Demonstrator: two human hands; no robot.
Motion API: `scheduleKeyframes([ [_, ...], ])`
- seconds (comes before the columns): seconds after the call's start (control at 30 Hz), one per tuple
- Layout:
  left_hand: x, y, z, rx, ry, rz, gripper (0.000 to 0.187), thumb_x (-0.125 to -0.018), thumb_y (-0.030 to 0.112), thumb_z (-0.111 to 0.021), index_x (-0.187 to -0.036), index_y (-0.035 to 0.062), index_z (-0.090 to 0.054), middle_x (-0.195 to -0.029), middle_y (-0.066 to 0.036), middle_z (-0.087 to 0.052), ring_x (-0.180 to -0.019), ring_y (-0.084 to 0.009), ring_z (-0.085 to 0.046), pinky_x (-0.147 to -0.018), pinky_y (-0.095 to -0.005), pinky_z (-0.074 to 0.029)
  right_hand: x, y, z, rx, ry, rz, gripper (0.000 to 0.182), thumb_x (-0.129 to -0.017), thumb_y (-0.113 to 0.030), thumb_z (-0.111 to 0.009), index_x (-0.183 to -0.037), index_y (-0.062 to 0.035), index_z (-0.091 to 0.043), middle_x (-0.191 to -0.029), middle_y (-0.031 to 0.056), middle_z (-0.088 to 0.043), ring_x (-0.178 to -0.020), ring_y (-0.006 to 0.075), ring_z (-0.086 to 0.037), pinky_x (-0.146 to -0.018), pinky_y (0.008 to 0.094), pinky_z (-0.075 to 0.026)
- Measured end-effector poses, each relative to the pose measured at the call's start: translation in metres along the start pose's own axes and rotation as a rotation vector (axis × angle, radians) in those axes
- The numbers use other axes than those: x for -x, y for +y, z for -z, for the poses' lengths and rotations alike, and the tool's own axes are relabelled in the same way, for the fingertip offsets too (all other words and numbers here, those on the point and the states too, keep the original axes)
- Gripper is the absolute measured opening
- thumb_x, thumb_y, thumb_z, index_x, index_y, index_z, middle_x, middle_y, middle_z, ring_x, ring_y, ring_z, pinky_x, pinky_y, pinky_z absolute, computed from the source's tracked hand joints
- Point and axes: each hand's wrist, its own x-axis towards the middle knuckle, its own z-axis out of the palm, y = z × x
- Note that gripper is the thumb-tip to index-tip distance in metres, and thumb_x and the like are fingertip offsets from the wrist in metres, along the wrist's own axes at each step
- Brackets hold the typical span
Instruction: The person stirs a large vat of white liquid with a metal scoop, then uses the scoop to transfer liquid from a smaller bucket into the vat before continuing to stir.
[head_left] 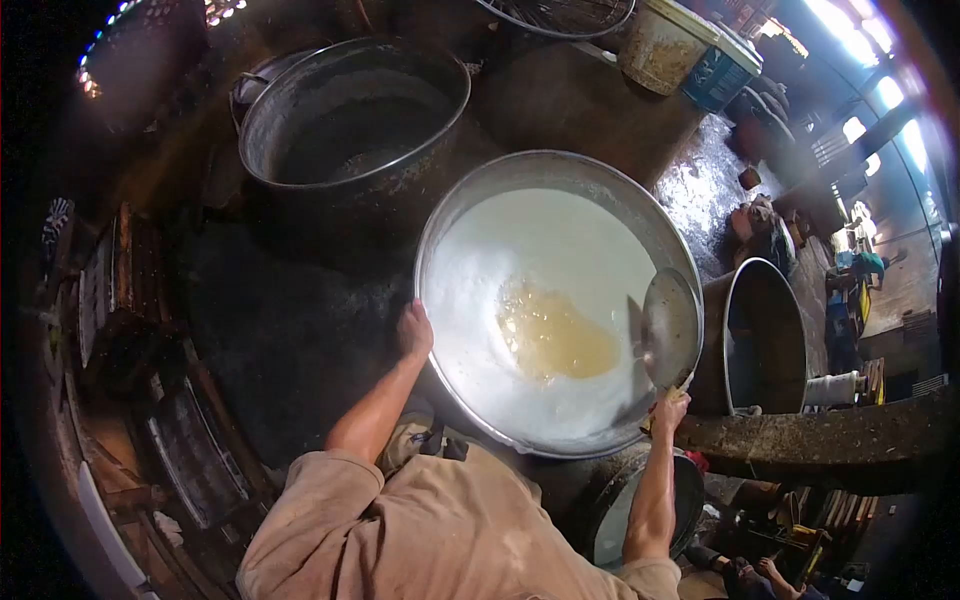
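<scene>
A wide metal pan [462, 388] stands in front of me, holding white, foamy liquid [560, 235] with a yellowish clear patch [560, 335] in its middle. My left hand [415, 330] grips the pan's left rim. At the right rim, my right hand [668, 410] is closed around the handle of a large round skimmer [672, 325]. The skimmer's shallow disc rests tilted inside the pan, along its right wall. Fine detail of the disc is hard to make out.
A big dark metal pot [355, 110] stands behind left, and a tall metal tub [765, 330] to the right. Below the pan's right edge is a bucket of pale liquid [620, 515]. Stained plastic buckets [665, 45] stand at the back. A person's arm [775, 575] shows lower right.
</scene>
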Motion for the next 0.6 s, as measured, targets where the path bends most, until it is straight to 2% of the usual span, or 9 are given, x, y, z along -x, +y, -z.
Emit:
scheduleKeyframes([
  [0.07, -0.008, -0.006, -0.005, 0.053, 0.042, -0.091, 0.05, -0.09, 0.042, -0.036, -0.103, -0.0024, -0.054, -0.102, -0.028, -0.055, -0.098, -0.0411, -0.052, -0.085, -0.0475, -0.038, 0.015, -0.022, -0.003, -0.404, -0.021, 0.135, 0.036, -0.069, -0.003, -0.063, -0.095, -0.0037, -0.038, -0.067, 0.0083, -0.052, -0.043, 0.0177, -0.052, -0.04, 0.0333, -0.046],
  [0.1, 0.029, -0.02, -0.02, 0.073, -0.013, -0.023, 0.05, -0.09, 0.042, -0.036, -0.103, -0.0024, -0.054, -0.102, -0.028, -0.055, -0.098, -0.0411, -0.052, -0.085, -0.0475, -0.038, 0.034, -0.043, 0.036, -0.316, -0.001, 0.135, 0.036, -0.069, -0.003, -0.063, -0.095, -0.0037, -0.038, -0.067, 0.0083, -0.052, -0.043, 0.0177, -0.052, -0.04, 0.0333, -0.046],
  [0.17, 0.002, -0.018, -0.009, 0.117, 0.032, -0.093, 0.048, -0.089, 0.038, -0.036, -0.105, -0.0031, -0.053, -0.103, -0.028, -0.055, -0.099, -0.0415, -0.051, -0.085, -0.0469, -0.038, 0.061, -0.087, 0.005, -0.378, -0.057, 0.258, 0.036, -0.068, -0.003, -0.063, -0.093, -0.0038, -0.037, -0.064, 0.0069, -0.049, -0.043, 0.0165, -0.05, -0.039, 0.0305, -0.044],
  [0.2, -0.022, -0.009, 0.004, 0.121, -0.115, -0.064, 0.048, -0.087, 0.035, -0.038, -0.112, -0.0035, -0.05, -0.107, -0.025, -0.055, -0.102, -0.0392, -0.051, -0.088, -0.0435, -0.039, 0.057, -0.092, -0.019, -0.21, 0.019, 0.413, 0.038, -0.067, -0.005, -0.063, -0.095, -0.0033, -0.038, -0.065, 0.0082, -0.051, -0.044, 0.0167, -0.052, -0.039, 0.0291, -0.044],
  [0.23, -0.034, -0.005, 0.007, 0.117, -0.125, -0.076, 0.048, -0.087, 0.035, -0.038, -0.112, -0.0035, -0.05, -0.107, -0.025, -0.055, -0.102, -0.0392, -0.051, -0.088, -0.0435, -0.039, 0.083, -0.13, -0.024, -0.11, -0.016, 0.358, 0.038, -0.069, -0.006, -0.061, -0.1, -0.0016, -0.038, -0.071, 0.0117, -0.054, -0.051, 0.0164, -0.055, -0.045, 0.0306, -0.045],
  [0.3, -0.049, 0.004, 0.011, 0.238, -0.133, -0.181, 0.051, -0.086, 0.034, -0.039, -0.118, -0.004, -0.046, -0.111, -0.024, -0.054, -0.107, -0.0362, -0.05, -0.092, -0.0396, -0.038, 0.088, -0.161, -0.055, -0.043, -0.105, 0.39, 0.043, -0.068, -0.008, -0.062, -0.104, 0.0, -0.039, -0.072, 0.0181, -0.059, -0.059, 0.0256, -0.061, -0.053, 0.0352, -0.049],
  [0.37, -0.064, 0.032, 0.026, 0.262, -0.23, -0.143, 0.051, -0.086, 0.032, -0.04, -0.121, -0.0041, -0.044, -0.117, -0.024, -0.051, -0.111, -0.0347, -0.047, -0.095, -0.0375, -0.036, 0.065, -0.167, -0.105, 0.164, 0.004, 0.636, 0.05, -0.067, -0.01, -0.062, -0.11, 0.0009, -0.04, -0.08, 0.0252, -0.061, -0.073, 0.0372, -0.062, -0.066, 0.0411, -0.05],
  [0.43, -0.089, 0.037, 0.026, 0.278, -0.311, -0.145, 0.051, -0.087, 0.032, -0.041, -0.122, -0.0041, -0.043, -0.121, -0.025, -0.047, -0.113, -0.035, -0.046, -0.096, -0.0374, -0.035, 0.078, -0.22, -0.138, 0.185, -0.125, 0.471, 0.051, -0.068, -0.01, -0.06, -0.114, 0.0022, -0.042, -0.087, 0.0287, -0.06, -0.083, 0.0436, -0.058, -0.076, 0.0451, -0.047],
  [0.6, -0.105, 0.021, 0.008, 0.043, -0.475, -0.308, 0.043, -0.093, 0.03, -0.035, -0.111, -0.0063, -0.047, -0.108, -0.03, -0.051, -0.102, -0.0426, -0.048, -0.088, -0.0443, -0.038, 0.072, -0.294, -0.219, 0.358, -0.181, 0.479, 0.042, -0.069, -0.009, -0.058, -0.108, 0.0038, -0.047, -0.096, 0.028, -0.058, -0.092, 0.0411, -0.057, -0.079, 0.0458, -0.046],
])
